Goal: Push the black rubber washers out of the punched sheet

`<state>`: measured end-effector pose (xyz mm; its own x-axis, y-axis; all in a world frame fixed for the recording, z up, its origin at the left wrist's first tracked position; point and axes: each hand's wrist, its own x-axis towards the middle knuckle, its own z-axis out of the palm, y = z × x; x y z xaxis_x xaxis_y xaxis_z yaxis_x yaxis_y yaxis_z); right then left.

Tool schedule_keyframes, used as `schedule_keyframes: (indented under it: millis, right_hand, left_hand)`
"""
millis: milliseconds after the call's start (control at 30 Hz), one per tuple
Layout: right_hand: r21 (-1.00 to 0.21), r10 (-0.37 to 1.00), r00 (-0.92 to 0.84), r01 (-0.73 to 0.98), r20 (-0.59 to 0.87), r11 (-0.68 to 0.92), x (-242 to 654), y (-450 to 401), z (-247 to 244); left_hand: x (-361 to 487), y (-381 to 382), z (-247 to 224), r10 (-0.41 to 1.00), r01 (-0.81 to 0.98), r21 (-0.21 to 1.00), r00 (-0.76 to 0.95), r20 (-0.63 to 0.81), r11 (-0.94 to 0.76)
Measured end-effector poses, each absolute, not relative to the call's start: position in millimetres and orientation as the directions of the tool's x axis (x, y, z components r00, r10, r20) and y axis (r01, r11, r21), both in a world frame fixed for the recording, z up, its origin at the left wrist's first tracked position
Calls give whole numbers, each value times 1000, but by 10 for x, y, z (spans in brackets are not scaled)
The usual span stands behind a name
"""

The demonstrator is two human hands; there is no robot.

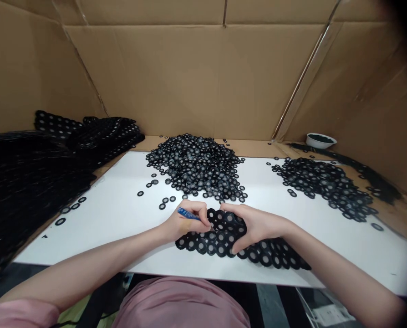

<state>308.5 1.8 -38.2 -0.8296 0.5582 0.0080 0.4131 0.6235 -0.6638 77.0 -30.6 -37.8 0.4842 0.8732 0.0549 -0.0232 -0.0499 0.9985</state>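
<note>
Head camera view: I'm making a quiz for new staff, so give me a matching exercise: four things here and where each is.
Things
1. blue pen
2. white bowl
3. larger heap of black rings
4. punched black sheeting

Places
A. far right corner
B. left of the white board
C. in the left hand
D. far edge of the board

Pairs
1-C, 2-A, 3-D, 4-B

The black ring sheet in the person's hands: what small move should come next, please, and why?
Probably the left hand should use the blue tool to press out the nearest ring of the black ring sheet, because the tool points at the sheet, the right hand grips it, and loose rings lie piled nearby.
</note>
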Motion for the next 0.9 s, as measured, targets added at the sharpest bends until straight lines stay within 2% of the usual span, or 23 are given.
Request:
schedule_keyframes:
  millis: [300, 500, 900]
  right_hand:
    - [-714, 593, -794, 335, 138, 615, 3021, 83, -408]
    - [-677, 620, -757, 347, 207, 649, 2990, 68, -473]
    - [-602, 628, -720, 371, 295, 707, 2921, 46, -538]
  left_hand:
    - [712, -231, -473, 881, 15, 988, 455, 131, -155]
    - [716, -200, -458, 902, 64, 987, 419, 109, -149]
    - [718, -143, -506, 883, 190, 937, 429, 189, -293]
